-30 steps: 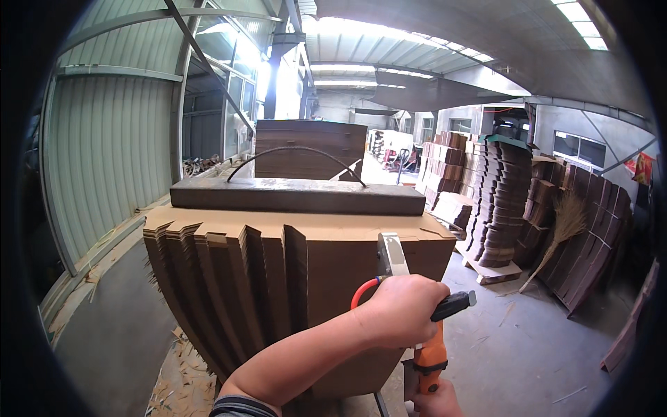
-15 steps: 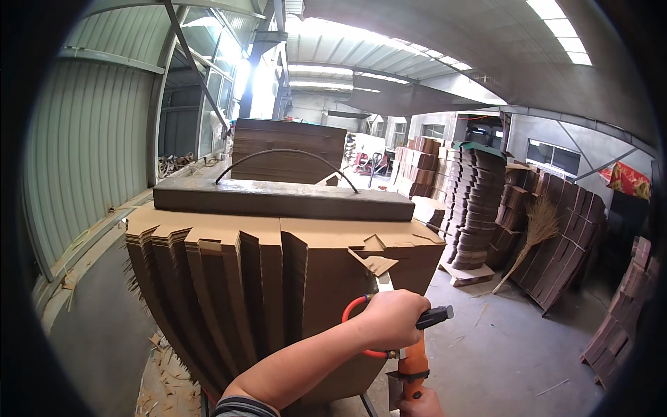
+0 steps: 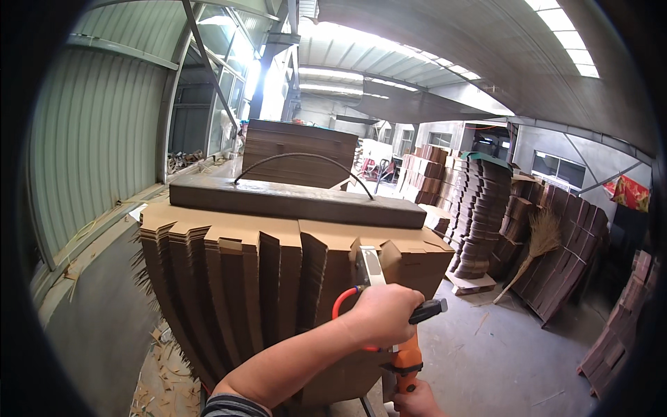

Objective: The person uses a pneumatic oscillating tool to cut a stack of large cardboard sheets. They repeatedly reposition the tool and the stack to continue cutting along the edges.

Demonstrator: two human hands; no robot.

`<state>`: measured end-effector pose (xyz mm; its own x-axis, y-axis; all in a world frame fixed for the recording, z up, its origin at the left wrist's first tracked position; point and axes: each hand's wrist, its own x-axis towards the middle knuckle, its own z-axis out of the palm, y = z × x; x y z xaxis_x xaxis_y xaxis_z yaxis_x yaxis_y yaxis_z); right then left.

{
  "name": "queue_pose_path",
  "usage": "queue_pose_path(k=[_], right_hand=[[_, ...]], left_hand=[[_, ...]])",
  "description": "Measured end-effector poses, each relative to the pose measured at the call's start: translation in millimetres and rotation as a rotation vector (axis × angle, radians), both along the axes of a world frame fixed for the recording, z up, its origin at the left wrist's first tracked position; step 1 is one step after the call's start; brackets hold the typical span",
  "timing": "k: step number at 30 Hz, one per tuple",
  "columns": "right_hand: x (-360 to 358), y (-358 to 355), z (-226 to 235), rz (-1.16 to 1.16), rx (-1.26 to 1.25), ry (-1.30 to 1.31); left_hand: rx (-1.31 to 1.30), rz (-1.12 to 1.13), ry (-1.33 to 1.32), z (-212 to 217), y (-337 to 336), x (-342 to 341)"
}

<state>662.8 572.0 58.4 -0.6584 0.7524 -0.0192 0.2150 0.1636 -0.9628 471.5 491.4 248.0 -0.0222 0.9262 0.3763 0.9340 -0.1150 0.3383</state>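
A tall stack of die-cut brown cardboard sheets (image 3: 278, 274) stands in front of me, its near side cut into deep slots and tabs. My left hand (image 3: 387, 314) is closed around the black side handle (image 3: 429, 311) of an orange power tool (image 3: 407, 361). Lower down, my right hand (image 3: 417, 401) wraps the tool's orange body; its fingers are partly cut off by the picture's edge. The tool's silver bar (image 3: 372, 264) reaches up to the stack's top front edge, between raised cardboard flaps (image 3: 390, 254). A red tube (image 3: 338, 306) curves beside my left wrist.
Across the stack's top lies a heavy dark bar (image 3: 299, 203) with an arched rod handle (image 3: 306, 158). Cardboard scraps (image 3: 167, 382) litter the floor at left. A broom (image 3: 538, 240) leans on bundled cardboard (image 3: 566, 243) at right, near a tall cardboard pile (image 3: 481, 208).
The tool's bar has moved up and left into the stack's front edge, both hands moving with it. The loose flap pieces there now stand raised around the bar. The view has shifted slightly.
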Motion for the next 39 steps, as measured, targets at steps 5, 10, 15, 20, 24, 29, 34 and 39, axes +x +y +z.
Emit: queue_pose_path(k=[5, 10, 15, 20, 24, 29, 34, 39], right_hand=[[3, -9, 4, 0.044, -0.019, -0.014], [9, 10, -19, -0.026, 0.014, -0.209], [-8, 10, -8, 0.0, 0.024, -0.049], [-2, 9, -15, 0.018, 0.052, -0.025], [11, -5, -9, 0.044, -0.046, 0.017], [33, 9, -42, -0.022, 0.012, 0.03], [29, 27, -10, -0.065, 0.075, -0.042], [22, 43, -5, -0.061, 0.016, 0.019]], left_hand=[[-0.115, 0.047, -0.019, -4, 0, 5], [-0.056, 0.042, 0.035, 4, -5, 17], [-0.037, 0.094, -0.039, 6, 6, 2], [-0.015, 0.081, -0.134, -6, 4, 3], [-0.083, 0.057, -0.071, -14, 11, 16], [-0.107, -0.022, -0.01, -9, 19, 44], [0.0, -0.031, 0.015, 14, 37, 45], [-0.07, 0.016, -0.054, 16, 64, 30]])
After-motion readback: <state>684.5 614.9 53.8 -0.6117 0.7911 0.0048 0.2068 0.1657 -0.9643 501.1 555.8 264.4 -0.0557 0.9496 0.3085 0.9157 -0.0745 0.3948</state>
